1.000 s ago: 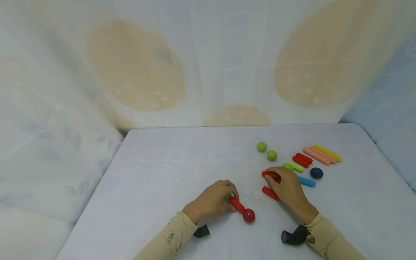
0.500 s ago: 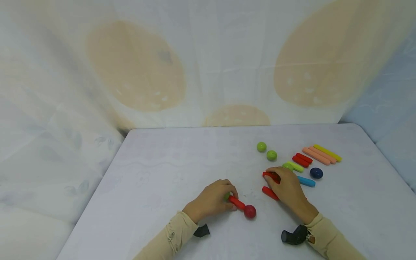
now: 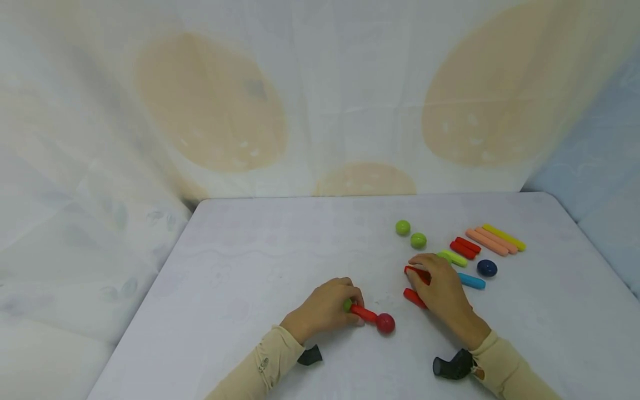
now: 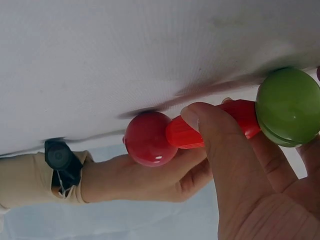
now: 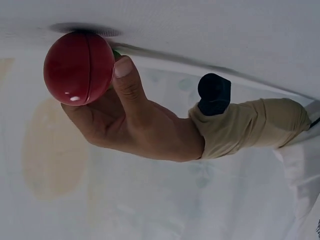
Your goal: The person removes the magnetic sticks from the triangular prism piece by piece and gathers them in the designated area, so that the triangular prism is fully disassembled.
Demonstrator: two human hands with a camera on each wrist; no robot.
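Observation:
On the white table my left hand grips a short red stick. A green ball sits on the stick's end inside my fingers and a red ball on its free end. The left wrist view shows my thumb lying across the red stick, between the red ball and the green ball. To the right, my right hand curls its fingers over a second red stick. A third red stick lies under its thumb side.
Beyond my right hand lie two green balls, a lime stick, two red sticks, peach sticks, a yellow stick, a dark blue ball and a blue stick. A draped cloth backs the table.
My left hand has turned its stick a little, so the red ball has swung slightly away from me and to the right. My right hand has hardly moved.

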